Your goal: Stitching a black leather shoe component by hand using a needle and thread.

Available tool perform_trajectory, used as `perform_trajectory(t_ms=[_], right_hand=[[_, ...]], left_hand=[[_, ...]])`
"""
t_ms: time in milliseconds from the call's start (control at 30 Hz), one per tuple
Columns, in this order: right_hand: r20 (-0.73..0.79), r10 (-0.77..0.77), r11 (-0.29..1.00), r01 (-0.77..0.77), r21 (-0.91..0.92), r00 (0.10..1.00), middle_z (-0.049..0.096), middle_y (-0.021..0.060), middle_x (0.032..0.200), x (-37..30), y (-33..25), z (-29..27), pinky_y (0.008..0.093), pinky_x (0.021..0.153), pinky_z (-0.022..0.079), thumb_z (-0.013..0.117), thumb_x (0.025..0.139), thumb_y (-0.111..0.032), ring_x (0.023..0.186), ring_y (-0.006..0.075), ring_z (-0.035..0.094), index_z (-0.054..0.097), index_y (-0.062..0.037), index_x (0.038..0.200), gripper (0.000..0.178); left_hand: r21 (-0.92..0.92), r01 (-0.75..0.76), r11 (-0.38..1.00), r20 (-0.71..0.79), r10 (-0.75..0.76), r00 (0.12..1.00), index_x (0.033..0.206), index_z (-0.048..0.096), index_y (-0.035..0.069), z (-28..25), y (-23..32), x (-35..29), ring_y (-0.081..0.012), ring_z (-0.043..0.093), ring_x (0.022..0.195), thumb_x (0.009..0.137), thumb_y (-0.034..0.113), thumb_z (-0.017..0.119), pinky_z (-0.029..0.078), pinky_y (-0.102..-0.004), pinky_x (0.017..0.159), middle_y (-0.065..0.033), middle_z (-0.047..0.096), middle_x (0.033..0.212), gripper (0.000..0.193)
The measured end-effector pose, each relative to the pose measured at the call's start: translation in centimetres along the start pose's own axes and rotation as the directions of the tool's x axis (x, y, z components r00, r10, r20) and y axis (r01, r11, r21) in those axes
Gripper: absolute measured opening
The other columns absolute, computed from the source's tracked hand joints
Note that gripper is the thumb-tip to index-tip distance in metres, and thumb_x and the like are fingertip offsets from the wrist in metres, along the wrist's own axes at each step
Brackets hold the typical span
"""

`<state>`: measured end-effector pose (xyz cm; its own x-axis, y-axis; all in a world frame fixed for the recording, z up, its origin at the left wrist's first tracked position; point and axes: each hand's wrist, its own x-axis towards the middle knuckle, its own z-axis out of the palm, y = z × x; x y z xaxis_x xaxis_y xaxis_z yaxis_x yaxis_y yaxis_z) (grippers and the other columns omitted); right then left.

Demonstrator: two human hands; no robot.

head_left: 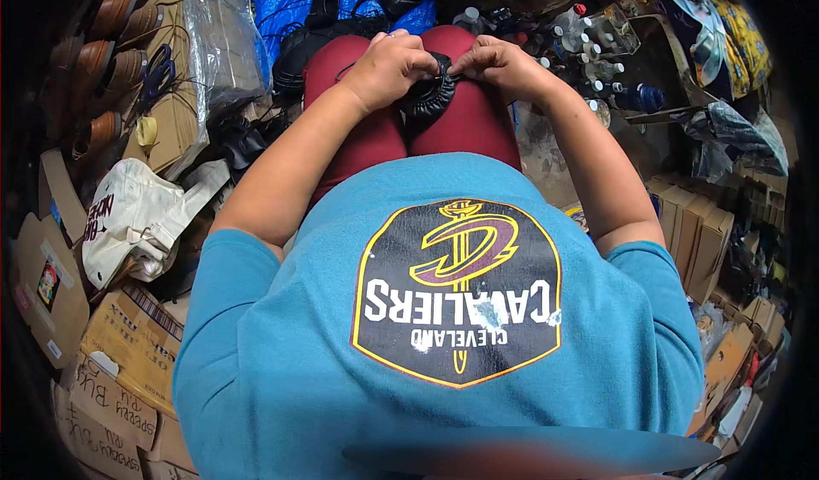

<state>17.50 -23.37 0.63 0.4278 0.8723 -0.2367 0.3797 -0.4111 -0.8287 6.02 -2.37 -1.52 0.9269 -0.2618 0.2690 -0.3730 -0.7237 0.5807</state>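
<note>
A small black piece with a puckered, gathered edge (429, 102) lies over my thighs; it looks like a leather shoe upper, though part of it is hidden by my fingers. My left hand (392, 72) pinches its upper left edge between thumb and fingers. On the other side, my right hand (505, 67) is closed in a pinch at its upper right edge, close to the left fingertips. Whether a needle or thread sits between the fingers is too small to tell. Under the piece are my dark red trousers (465, 126).
Brown shoes (111, 62) are stacked at the far left beside cardboard and a clear plastic sheet (223, 32). A white cloth bag (136, 220) and cardboard boxes (128, 343) lie nearer on the left. Several bottles (597, 70) stand at the right, with more brown boxes (695, 232) nearer.
</note>
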Motion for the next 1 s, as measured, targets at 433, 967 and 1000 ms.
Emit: perform_trajectory(t_ms=[433, 967, 1000], right_hand=[[-0.060, 0.030, 0.995, -0.024, 0.097, 0.998, 0.060, 0.0010, 0.086, -1.9, -0.6, 1.1, 0.0244, 0.079, 0.044, 0.068, 0.079, -0.005, 0.084, 0.0113, 0.054, 0.070, -0.0129, 0.104, 0.027], [-0.049, 0.005, 0.995, 0.000, 0.104, 0.999, 0.066, 0.0028, 0.078, -1.0, -2.3, 1.3, 0.0246, 0.070, 0.048, 0.071, 0.077, -0.004, 0.075, 0.0079, 0.060, 0.067, -0.0013, 0.090, 0.014], [-0.085, -0.040, 0.999, 0.042, 0.016, 0.996, 0.066, 0.0040, 0.076, -1.0, -2.5, 1.2, 0.0250, 0.069, 0.048, 0.071, 0.076, -0.004, 0.074, 0.0082, 0.059, 0.066, -0.0015, 0.087, 0.013]], left_hand=[[0.002, 0.261, 0.965, -0.020, -0.261, 0.965, 0.093, 0.070, 0.016, -0.7, 1.9, -2.8, -0.0200, 0.056, 0.080, 0.071, 0.009, 0.069, 0.042, -0.0343, 0.073, -0.0019, 0.062, 0.081, 0.023], [0.119, 0.195, 0.974, 0.032, -0.200, 0.979, 0.084, 0.067, 0.010, -1.8, 5.0, -0.5, -0.0237, 0.059, 0.087, 0.070, 0.012, 0.071, 0.038, -0.0384, 0.080, -0.0044, 0.066, 0.083, 0.015], [0.136, 0.218, 0.966, 0.045, -0.226, 0.973, 0.084, 0.067, 0.010, -2.0, 5.2, -0.5, -0.0237, 0.059, 0.087, 0.070, 0.012, 0.071, 0.038, -0.0384, 0.080, -0.0044, 0.066, 0.083, 0.015]])
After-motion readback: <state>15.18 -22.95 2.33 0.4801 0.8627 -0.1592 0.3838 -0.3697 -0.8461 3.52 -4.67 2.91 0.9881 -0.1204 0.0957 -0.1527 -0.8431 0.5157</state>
